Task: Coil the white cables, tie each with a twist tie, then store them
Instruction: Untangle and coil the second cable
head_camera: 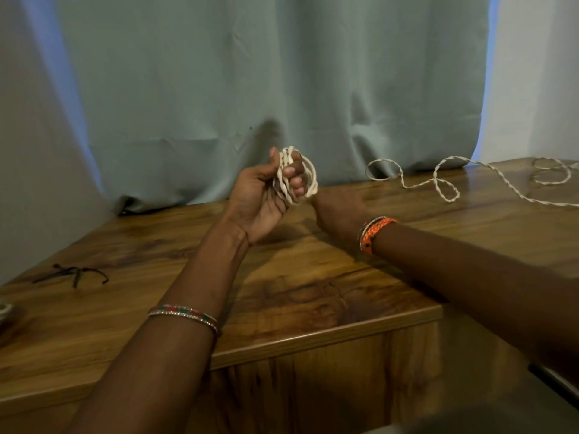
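My left hand [266, 195] is raised above the wooden table [313, 277], palm toward me, its fingers curled round a small coil of white twisted cable [308, 177]. My right hand [340, 211] lies just right of and below the coil, back of the hand toward me; its fingers are hidden and the cable end seems to run into it. A loose white twisted cable [445, 183] snakes over the table's back right. Black twist ties [73, 274] lie on the table at the left.
A grey-green curtain [250, 89] hangs directly behind the table. More white cable loops [551, 173] lie at the far right edge. A bit of white cable [4, 310] shows at the left border. The table's front edge [329, 336] runs below my forearms.
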